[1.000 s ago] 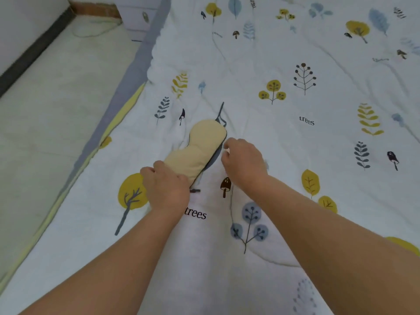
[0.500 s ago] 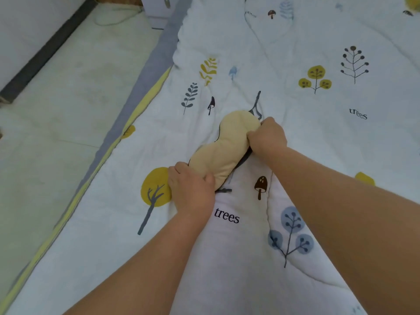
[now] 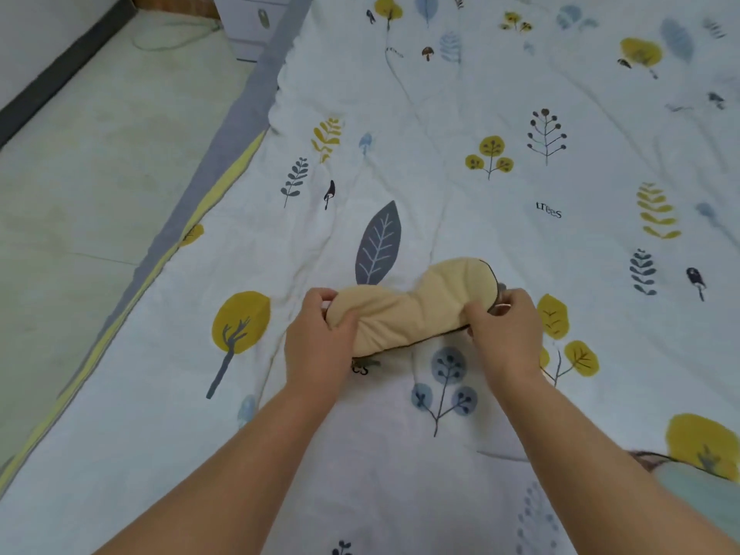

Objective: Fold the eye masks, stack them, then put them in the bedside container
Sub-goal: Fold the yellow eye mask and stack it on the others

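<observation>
My left hand (image 3: 320,346) has its grip closed on the left end of the beige eye mask (image 3: 412,310), thumb over the near face and fingers curled behind the top edge. My right hand (image 3: 506,334) pinches the mask's right end the same way, with a bit of dark strap showing between my fingers there. The mask hangs between the two grips, stretched crosswise in front of me, its beige padded side toward me and a thin dark rim along the lower and right edges.

Half a second ago the mask lay slanted on the bedspread (image 3: 440,154), my left hand pressing its near end and my right at its far end. Now it runs level from left to right, and whether it touches the bedspread I cannot tell.

Just behind the mask a large grey leaf print (image 3: 378,244) is uncovered that the mask lay over before. Left of the mask is a yellow tree print (image 3: 240,322); below it, a blue sprig print (image 3: 446,382). Far left of the mask, past the bedspread's grey and yellow border, is the pale floor (image 3: 80,174).
</observation>
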Available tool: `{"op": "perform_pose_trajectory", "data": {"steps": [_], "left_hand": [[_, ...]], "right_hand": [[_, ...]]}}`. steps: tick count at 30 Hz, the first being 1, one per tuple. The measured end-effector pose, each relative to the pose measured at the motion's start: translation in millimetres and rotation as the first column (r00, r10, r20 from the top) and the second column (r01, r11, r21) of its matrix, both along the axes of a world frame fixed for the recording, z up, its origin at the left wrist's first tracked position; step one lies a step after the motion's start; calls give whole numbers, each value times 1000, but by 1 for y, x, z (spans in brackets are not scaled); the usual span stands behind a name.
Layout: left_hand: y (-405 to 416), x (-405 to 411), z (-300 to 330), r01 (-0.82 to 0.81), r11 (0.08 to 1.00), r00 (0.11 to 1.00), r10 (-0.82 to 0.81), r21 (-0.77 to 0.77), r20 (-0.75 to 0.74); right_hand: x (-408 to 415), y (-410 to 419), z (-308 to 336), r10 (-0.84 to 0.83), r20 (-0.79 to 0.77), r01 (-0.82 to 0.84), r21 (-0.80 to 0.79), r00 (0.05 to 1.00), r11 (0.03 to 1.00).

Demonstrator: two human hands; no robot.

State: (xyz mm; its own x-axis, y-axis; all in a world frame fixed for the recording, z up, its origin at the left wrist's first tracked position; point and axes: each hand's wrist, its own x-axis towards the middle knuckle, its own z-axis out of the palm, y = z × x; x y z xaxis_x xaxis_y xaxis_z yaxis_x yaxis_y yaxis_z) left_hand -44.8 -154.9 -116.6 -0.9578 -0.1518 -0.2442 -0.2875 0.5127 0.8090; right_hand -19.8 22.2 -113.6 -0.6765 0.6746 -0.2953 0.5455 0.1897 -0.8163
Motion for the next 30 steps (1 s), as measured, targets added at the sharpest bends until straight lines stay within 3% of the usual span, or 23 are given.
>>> {"op": "perform_pose_trajectory", "data": {"steps": [2,5,10,13,18,21,25,28,30], "left_hand": [[6,13,-1,53,998,998,-55,34,36],[18,30,-4,135,989,985,-140,52,105],[37,44,1,109,982,966,-141,151,217],[40,43,8,4,969,936,-92,249,340],[32,45,11,142,944,928,-232,299,293],[27,49,9,219,951,924,-274,219,265],[20,46,6,256,954,922,-290,158,256],[10,42,2,243,970,944,-237,3,231],[3,37,4,89,982,991,-70,-168,113]], "right_hand": [[25,5,3,17,-4,-16,118,1000,993],[59,7,6,189,17,-184,330,982,926],[88,-12,7,556,3,-444,604,832,662],[91,-27,1,662,20,-503,667,750,550],[89,-44,-9,749,96,-611,649,656,453],[87,-45,-9,755,104,-642,608,647,467],[73,-43,-7,589,140,-553,562,796,614],[66,-42,-16,531,334,-621,536,779,573],[66,-41,-18,534,367,-640,553,762,533]]}}
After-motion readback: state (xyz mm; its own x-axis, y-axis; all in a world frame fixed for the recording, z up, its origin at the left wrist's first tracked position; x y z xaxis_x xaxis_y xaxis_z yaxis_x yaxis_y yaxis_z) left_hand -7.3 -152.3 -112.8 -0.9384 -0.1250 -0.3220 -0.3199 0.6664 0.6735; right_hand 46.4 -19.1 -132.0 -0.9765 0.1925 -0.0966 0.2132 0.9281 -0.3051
